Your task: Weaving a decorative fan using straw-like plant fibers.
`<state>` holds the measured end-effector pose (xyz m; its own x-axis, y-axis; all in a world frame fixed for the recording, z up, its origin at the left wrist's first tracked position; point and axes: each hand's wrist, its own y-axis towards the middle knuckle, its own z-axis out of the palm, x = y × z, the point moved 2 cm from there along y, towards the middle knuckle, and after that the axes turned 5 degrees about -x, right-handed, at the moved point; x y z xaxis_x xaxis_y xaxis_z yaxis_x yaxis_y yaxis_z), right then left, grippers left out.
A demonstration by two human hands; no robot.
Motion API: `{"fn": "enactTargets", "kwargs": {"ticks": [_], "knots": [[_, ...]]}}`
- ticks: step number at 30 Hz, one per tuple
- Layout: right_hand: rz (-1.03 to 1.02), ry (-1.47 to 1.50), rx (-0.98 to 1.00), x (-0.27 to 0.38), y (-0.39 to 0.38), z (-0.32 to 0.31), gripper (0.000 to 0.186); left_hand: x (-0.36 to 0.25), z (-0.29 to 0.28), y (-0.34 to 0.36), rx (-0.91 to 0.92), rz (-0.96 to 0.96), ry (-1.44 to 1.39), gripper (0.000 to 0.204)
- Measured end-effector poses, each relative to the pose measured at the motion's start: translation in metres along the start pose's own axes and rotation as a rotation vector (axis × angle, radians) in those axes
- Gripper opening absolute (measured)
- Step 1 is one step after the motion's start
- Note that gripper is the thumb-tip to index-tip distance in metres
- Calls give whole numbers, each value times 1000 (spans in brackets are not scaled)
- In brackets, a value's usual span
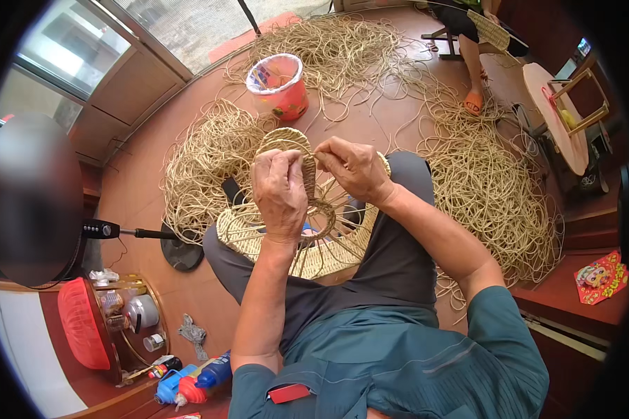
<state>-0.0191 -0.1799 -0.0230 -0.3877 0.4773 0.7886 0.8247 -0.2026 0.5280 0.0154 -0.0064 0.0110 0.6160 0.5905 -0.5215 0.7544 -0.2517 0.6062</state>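
The left hand (281,190) pinches the oval woven straw panel (285,137) near its lower edge; beside the panel, the right hand (357,167) pinches straw cord (310,155).

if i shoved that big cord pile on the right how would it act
The cord pile would probably give softly, since its strands lie in loose loops. It may drag along in tangles, as many strands cross.

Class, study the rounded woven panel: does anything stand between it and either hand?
Nothing visible does. The left hand holds the rounded woven panel directly, and the right hand is close beside its right edge.
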Motion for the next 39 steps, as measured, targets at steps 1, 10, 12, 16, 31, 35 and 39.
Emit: {"fn": "enactTargets", "kwargs": {"ticks": [1, 10, 12, 16, 31, 35, 39], "knots": [[-30, -55, -19, 3, 0, 0, 10, 4, 1, -1, -74, 52, -48, 15], [-251, -142, -118, 12, -1, 1, 7, -6, 5, -6, -98, 33, -202, 19], [-285, -142, -125, 11, 1, 2, 8, -7, 6, -2, -67, 90, -172, 19], [-325, -176, -148, 18, 3, 3, 7, -6, 4, 2, -54, 121, -156, 19], [-63, -53, -74, 13, 2, 10, 15, 6, 8, 5, -26, 82, -202, 8], [154, 184, -37, 9, 9, 7, 16, 5, 7, 6, -33, 16, -237, 4], [279, 360, -25, 1, 18, 8, 15, 7, 10, 5, -50, -6, -234, 5]]}}
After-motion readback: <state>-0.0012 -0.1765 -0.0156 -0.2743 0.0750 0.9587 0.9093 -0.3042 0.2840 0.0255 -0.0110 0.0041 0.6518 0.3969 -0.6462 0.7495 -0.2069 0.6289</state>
